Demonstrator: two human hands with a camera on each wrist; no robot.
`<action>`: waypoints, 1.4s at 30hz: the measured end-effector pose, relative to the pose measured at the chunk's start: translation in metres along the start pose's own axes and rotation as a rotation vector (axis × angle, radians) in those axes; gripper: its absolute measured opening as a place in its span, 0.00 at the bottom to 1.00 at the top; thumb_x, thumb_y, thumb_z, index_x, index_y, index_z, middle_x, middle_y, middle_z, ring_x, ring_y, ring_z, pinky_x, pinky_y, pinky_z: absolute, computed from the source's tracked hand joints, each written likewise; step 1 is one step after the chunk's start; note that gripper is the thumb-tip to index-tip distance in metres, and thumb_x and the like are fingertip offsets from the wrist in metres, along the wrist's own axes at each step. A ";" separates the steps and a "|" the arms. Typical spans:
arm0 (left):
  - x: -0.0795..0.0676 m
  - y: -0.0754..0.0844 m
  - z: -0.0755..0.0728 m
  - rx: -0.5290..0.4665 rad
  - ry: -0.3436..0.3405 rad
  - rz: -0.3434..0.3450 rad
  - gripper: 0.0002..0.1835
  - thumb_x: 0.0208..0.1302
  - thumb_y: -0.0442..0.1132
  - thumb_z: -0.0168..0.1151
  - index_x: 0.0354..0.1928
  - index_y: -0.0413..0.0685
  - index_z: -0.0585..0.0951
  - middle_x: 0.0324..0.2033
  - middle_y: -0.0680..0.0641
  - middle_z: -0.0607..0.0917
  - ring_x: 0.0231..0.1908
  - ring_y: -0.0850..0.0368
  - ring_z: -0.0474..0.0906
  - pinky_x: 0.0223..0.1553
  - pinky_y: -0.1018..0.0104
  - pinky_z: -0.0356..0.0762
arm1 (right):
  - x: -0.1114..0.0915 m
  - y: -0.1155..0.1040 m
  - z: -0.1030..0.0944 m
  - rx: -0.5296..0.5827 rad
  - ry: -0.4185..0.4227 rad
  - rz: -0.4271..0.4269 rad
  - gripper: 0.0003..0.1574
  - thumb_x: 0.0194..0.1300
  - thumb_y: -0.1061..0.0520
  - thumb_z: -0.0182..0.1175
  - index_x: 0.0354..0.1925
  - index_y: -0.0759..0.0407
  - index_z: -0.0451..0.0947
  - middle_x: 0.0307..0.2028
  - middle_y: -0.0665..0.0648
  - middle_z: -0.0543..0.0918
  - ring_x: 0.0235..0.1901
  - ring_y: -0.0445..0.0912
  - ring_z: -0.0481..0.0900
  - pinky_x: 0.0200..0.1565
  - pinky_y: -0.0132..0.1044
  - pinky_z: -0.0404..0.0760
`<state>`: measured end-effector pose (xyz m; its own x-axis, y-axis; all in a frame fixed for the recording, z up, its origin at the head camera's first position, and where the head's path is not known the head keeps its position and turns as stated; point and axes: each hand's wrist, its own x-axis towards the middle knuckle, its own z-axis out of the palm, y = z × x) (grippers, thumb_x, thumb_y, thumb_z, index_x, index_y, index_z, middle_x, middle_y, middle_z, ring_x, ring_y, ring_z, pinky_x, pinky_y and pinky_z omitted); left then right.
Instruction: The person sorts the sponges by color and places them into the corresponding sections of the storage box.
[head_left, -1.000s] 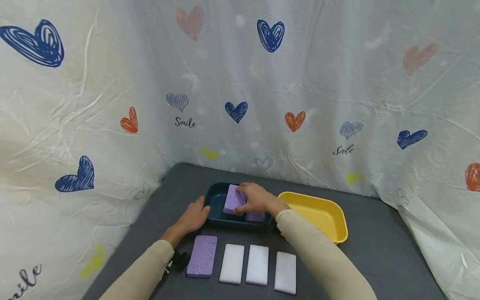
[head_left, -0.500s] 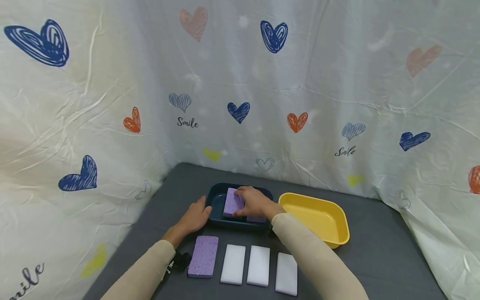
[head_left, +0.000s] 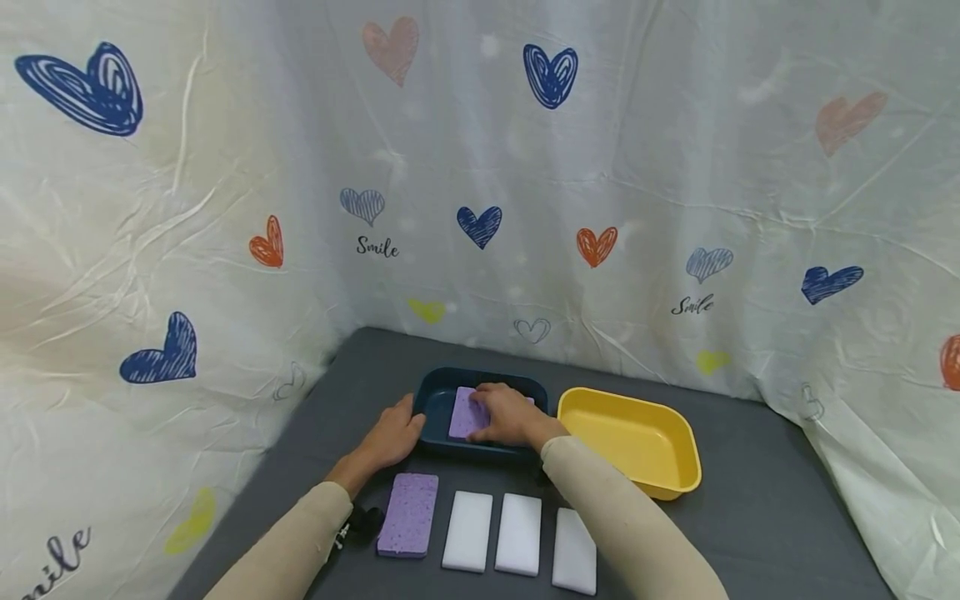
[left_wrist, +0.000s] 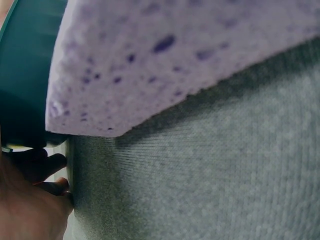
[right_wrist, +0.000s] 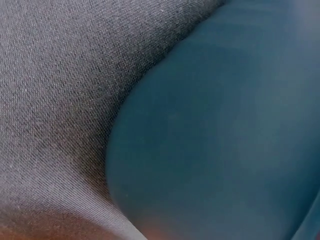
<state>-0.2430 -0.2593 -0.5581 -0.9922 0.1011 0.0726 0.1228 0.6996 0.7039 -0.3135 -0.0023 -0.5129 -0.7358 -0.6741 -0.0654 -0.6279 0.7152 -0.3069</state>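
Note:
In the head view my right hand reaches into the dark blue tray and grips a purple sponge low inside it, fingers at the far side and thumb at the near side. Another purple sponge in the tray is mostly hidden under this hand. My left hand rests against the tray's left end, its fingers along the rim. The left wrist view shows this hand beside the tray wall, below a speckled purple sponge close to the camera. The tray's outer wall fills the right wrist view.
A yellow tray stands right of the blue one. On the grey tabletop in front lie a purple sponge and three white sponges, the left, middle and right. A heart-printed curtain hangs behind.
My right hand has lowered the purple sponge from a tilted position down into the blue tray. The left hand stays at the tray's left end. The view has shifted slightly.

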 end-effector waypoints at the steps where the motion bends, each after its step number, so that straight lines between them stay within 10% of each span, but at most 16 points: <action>1: -0.001 0.000 0.000 -0.002 -0.004 -0.005 0.36 0.83 0.44 0.44 0.81 0.23 0.58 0.79 0.22 0.65 0.79 0.23 0.62 0.79 0.28 0.60 | 0.000 0.000 0.001 -0.003 -0.002 -0.004 0.48 0.68 0.35 0.74 0.77 0.54 0.76 0.79 0.57 0.74 0.77 0.55 0.72 0.77 0.60 0.73; 30: 0.016 -0.032 0.014 0.015 0.043 0.042 0.31 0.82 0.49 0.46 0.75 0.31 0.68 0.70 0.29 0.78 0.69 0.29 0.77 0.68 0.29 0.73 | -0.013 -0.001 -0.011 0.010 -0.005 -0.008 0.53 0.70 0.32 0.72 0.81 0.54 0.70 0.83 0.58 0.67 0.82 0.56 0.67 0.80 0.56 0.68; 42: 0.012 -0.025 0.012 0.011 0.026 0.000 0.39 0.83 0.50 0.45 0.81 0.24 0.59 0.79 0.23 0.66 0.78 0.23 0.63 0.77 0.27 0.62 | -0.022 -0.007 -0.022 0.012 -0.020 -0.026 0.54 0.74 0.32 0.68 0.84 0.54 0.65 0.84 0.58 0.65 0.83 0.55 0.66 0.81 0.53 0.66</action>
<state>-0.2577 -0.2674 -0.5832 -0.9925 0.0827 0.0906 0.1225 0.7077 0.6958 -0.2986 0.0116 -0.4883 -0.7138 -0.6962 -0.0765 -0.6436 0.6951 -0.3203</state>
